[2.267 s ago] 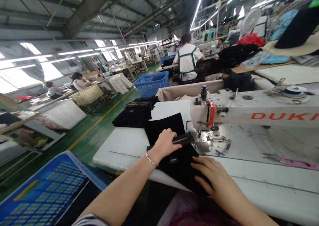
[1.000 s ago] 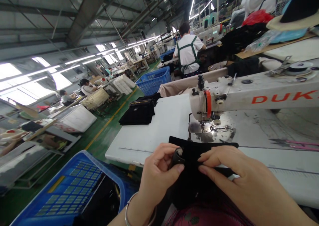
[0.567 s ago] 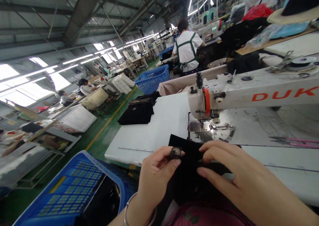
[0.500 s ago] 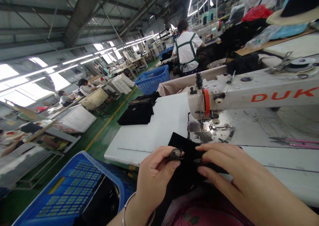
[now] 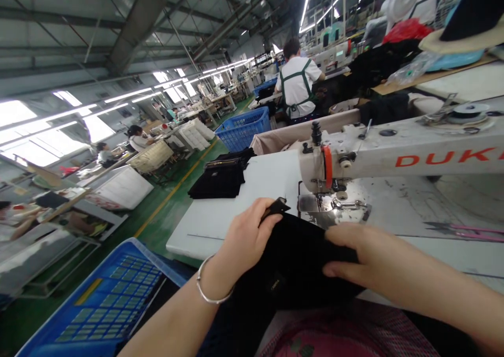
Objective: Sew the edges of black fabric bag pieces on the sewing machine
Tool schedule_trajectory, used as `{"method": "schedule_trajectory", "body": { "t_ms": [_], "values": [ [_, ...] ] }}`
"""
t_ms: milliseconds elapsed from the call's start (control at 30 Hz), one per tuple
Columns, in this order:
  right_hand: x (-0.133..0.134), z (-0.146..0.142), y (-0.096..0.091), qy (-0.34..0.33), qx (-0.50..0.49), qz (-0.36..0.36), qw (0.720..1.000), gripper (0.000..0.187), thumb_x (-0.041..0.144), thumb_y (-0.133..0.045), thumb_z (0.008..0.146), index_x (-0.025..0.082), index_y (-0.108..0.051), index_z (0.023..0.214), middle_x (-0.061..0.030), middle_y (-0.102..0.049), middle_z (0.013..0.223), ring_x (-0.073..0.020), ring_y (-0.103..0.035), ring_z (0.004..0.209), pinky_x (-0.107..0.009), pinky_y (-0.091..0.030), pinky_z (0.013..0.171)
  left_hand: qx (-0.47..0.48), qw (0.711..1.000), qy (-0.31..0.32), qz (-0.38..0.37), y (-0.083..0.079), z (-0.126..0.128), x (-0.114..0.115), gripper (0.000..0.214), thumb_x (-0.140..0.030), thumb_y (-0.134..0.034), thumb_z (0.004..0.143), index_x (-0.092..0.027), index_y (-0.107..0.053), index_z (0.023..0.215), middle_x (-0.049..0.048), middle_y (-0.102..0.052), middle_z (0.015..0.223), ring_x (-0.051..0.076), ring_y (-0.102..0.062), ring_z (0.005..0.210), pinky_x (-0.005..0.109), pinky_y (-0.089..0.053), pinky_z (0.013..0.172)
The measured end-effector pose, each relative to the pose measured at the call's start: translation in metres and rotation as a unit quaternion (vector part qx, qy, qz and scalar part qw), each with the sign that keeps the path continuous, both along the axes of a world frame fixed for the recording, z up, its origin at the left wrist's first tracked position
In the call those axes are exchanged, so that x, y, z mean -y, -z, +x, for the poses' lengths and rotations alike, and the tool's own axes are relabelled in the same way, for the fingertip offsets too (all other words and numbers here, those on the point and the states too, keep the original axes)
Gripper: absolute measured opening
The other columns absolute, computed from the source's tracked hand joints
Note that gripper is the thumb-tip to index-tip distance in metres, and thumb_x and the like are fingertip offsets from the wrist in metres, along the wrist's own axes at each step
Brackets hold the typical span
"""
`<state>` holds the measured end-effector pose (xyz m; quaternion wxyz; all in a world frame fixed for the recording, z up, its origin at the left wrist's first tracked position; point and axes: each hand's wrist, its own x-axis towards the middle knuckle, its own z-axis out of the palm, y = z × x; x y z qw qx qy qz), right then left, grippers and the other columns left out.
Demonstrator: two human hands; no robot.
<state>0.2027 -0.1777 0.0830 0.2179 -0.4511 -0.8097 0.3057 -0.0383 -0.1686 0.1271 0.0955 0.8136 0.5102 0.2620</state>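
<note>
A black fabric panel (image 5: 299, 262) with a small label hangs between my hands at the table's front edge, over my lap. My left hand (image 5: 248, 236) pinches its upper left corner, where a dark tab pokes out past the fingers. On the other side, my right hand (image 5: 350, 252) grips the panel's right edge between thumb and fingers. Just behind the panel stands the sewing machine (image 5: 326, 178), its needle area above a shiny metal plate (image 5: 321, 210). The panel's lower part is dark and hard to make out.
A stack of black pieces (image 5: 220, 176) lies on the white table (image 5: 189, 241) at the left. Pink-handled snips (image 5: 468, 231) rest at the right. A blue basket (image 5: 114, 294) stands below left, another blue basket (image 5: 246, 128) farther off. A co-worker (image 5: 297, 84) sits ahead.
Both hands have spread the black panel out, so its face and label show. My left hand has moved up with the corner, and my right hand has shifted slightly to the right.
</note>
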Motion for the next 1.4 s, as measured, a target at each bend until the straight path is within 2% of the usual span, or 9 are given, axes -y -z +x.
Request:
{"method": "schedule_trajectory", "body": {
  "t_ms": [367, 600, 700, 800, 933, 1133, 1233, 1300, 1400],
  "values": [
    [0.002, 0.024, 0.003, 0.099, -0.165, -0.196, 0.962, 0.03, 0.051, -0.063, 0.084, 0.024, -0.066, 0.098, -0.0008, -0.07, 0.077, -0.0197, -0.065, 0.069, -0.028, -0.05, 0.057, 0.209, 0.884, 0.038, -0.417, 0.056, -0.042, 0.012, 0.03, -0.031, -0.073, 0.075, -0.014, -0.061, 0.096, 0.002, -0.065, 0.088, 0.018, -0.06, 0.081, 0.026, -0.044, 0.069],
    [0.0, 0.015, 0.02, 0.001, -0.246, -0.338, 0.908, 0.039, 0.052, -0.066, 0.082, 0.02, -0.069, 0.104, -0.0049, -0.073, 0.094, -0.0221, -0.068, 0.081, -0.029, -0.054, 0.068, 0.333, 0.833, -0.02, -0.44, 0.051, -0.061, 0.022, 0.032, -0.031, -0.073, 0.073, -0.013, -0.068, 0.099, 0.0035, -0.068, 0.086, 0.017, -0.059, 0.074, 0.027, -0.043, 0.068],
    [-0.002, 0.012, 0.029, -0.022, -0.261, -0.357, 0.897, 0.045, 0.061, -0.059, 0.083, 0.018, -0.07, 0.087, -0.0052, -0.072, 0.082, -0.0208, -0.067, 0.07, -0.032, -0.055, 0.065, 0.311, 0.86, -0.001, -0.406, 0.041, -0.058, 0.02, 0.026, -0.034, -0.075, 0.074, -0.012, -0.071, 0.087, 0.0028, -0.066, 0.081, 0.016, -0.058, 0.074, 0.025, -0.042, 0.069],
    [-0.004, 0.018, 0.032, 0.0, -0.18, -0.213, 0.96, 0.041, 0.06, -0.06, 0.083, 0.021, -0.072, 0.082, -0.0061, -0.071, 0.08, -0.025, -0.067, 0.078, -0.038, -0.057, 0.073, 0.317, 0.874, -0.017, -0.367, 0.037, -0.059, 0.016, 0.025, -0.036, -0.076, 0.076, -0.012, -0.071, 0.081, 0.0023, -0.066, 0.077, 0.014, -0.057, 0.071, 0.024, -0.041, 0.067],
    [0.001, 0.036, 0.032, 0.054, -0.155, -0.049, 0.985, 0.038, 0.053, -0.071, 0.075, 0.034, -0.073, 0.107, -0.0042, -0.058, 0.134, -0.0368, -0.046, 0.129, -0.047, -0.041, 0.107, 0.47, 0.811, -0.072, -0.341, 0.04, -0.062, 0.013, 0.025, -0.034, -0.074, 0.08, -0.012, -0.07, 0.091, 0.0054, -0.07, 0.083, 0.015, -0.063, 0.072, 0.025, -0.047, 0.07],
    [0.03, 0.009, 0.051, 0.015, -0.482, -0.301, 0.823, 0.073, 0.062, -0.078, 0.063, 0.039, -0.059, 0.129, -0.004, -0.058, 0.136, -0.0343, -0.051, 0.126, -0.048, -0.043, 0.104, 0.581, 0.725, -0.04, -0.367, 0.05, -0.052, 0.017, 0.029, -0.031, -0.069, 0.085, -0.013, -0.067, 0.108, 0.0101, -0.072, 0.097, 0.019, -0.068, 0.084, 0.028, -0.053, 0.079],
    [0.04, -0.015, 0.061, -0.042, -0.427, -0.413, 0.803, 0.037, 0.056, -0.065, 0.082, 0.022, -0.076, 0.092, -0.0091, -0.075, 0.088, -0.024, -0.069, 0.08, -0.043, -0.051, 0.089, 0.579, 0.727, -0.001, -0.369, 0.054, -0.047, 0.023, 0.031, -0.031, -0.065, 0.089, -0.015, -0.064, 0.115, 0.0107, -0.071, 0.108, 0.021, -0.068, 0.093, 0.03, -0.053, 0.082],
    [0.043, -0.018, 0.068, -0.086, -0.375, -0.456, 0.802, 0.05, 0.054, -0.054, 0.09, 0.017, -0.072, 0.061, -0.0072, -0.066, 0.053, -0.018, -0.063, 0.054, -0.041, -0.052, 0.084, 0.567, 0.737, 0.025, -0.367, 0.056, -0.049, 0.028, 0.036, -0.031, -0.066, 0.088, -0.016, -0.062, 0.121, 0.0117, -0.068, 0.114, 0.024, -0.067, 0.098, 0.032, -0.052, 0.084],
    [0.044, -0.009, 0.073, -0.063, -0.379, -0.444, 0.809, 0.038, 0.053, -0.065, 0.083, 0.017, -0.075, 0.075, -0.0057, -0.067, 0.059, -0.0212, -0.067, 0.07, -0.045, -0.046, 0.098, 0.544, 0.75, 0.045, -0.373, 0.058, -0.053, 0.034, 0.043, -0.031, -0.067, 0.087, -0.015, -0.059, 0.126, 0.0133, -0.065, 0.121, 0.027, -0.065, 0.104, 0.035, -0.051, 0.088]
  ]
}}
